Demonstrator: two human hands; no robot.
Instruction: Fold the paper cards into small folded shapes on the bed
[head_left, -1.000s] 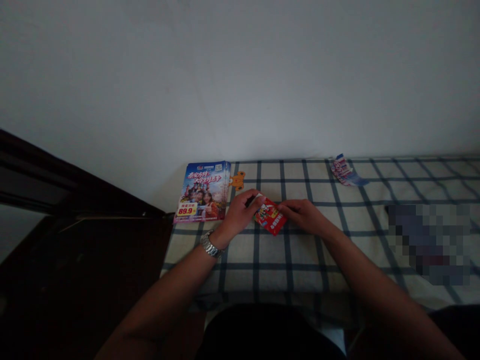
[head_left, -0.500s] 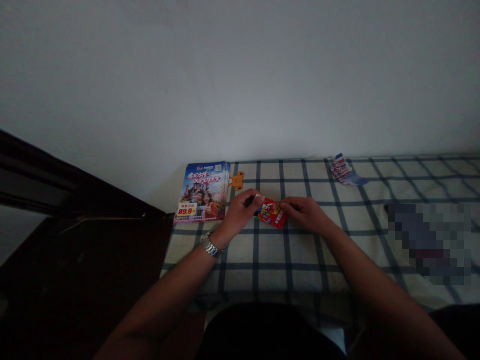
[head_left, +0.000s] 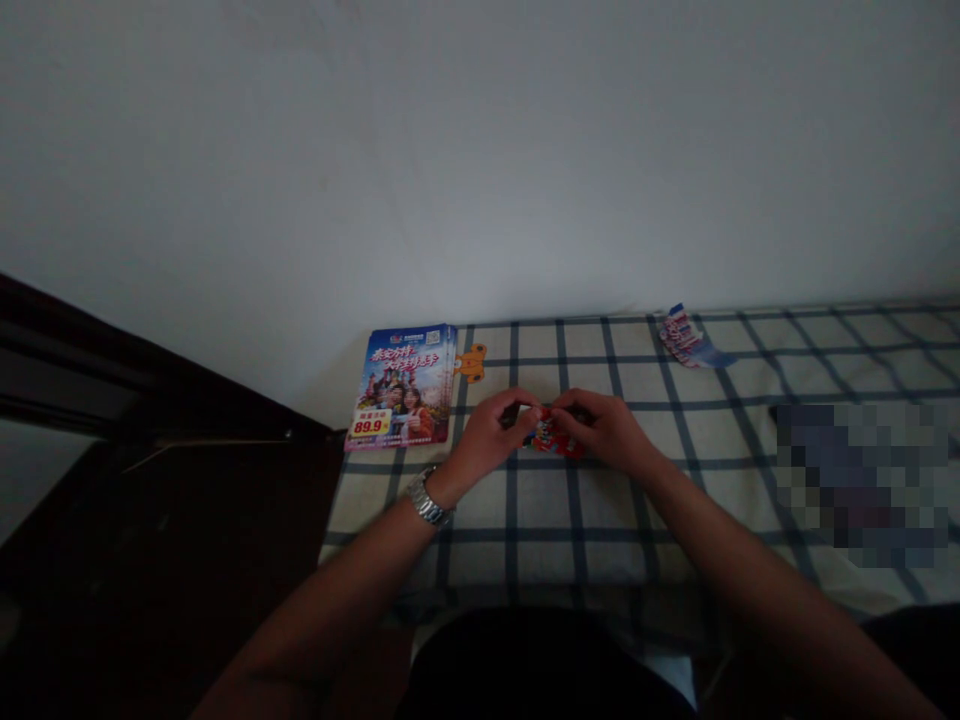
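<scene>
Between my two hands, over the checked cloth (head_left: 480, 550), is a small red printed packet (head_left: 553, 440) with colourful figures on it. My left hand (head_left: 499, 428) pinches its left part between thumb and fingers, and a metal watch (head_left: 429, 497) sits on that wrist. Closed on the packet's top right edge, my right hand (head_left: 600, 425) has its fingertips close to the left thumb. Fingers cover much of the packet, and whether it is torn cannot be seen.
A stack of blue and pink printed leaflets (head_left: 401, 385) lies at the cloth's left end, beside an orange bear shape (head_left: 472, 363). A curled printed paper (head_left: 694, 342) lies near the wall (head_left: 480, 160). On the right is a blurred-out item (head_left: 862, 485).
My hands have come closer together at the packet's top edge. The left hand has shifted slightly right, and less of the packet's red face shows.
</scene>
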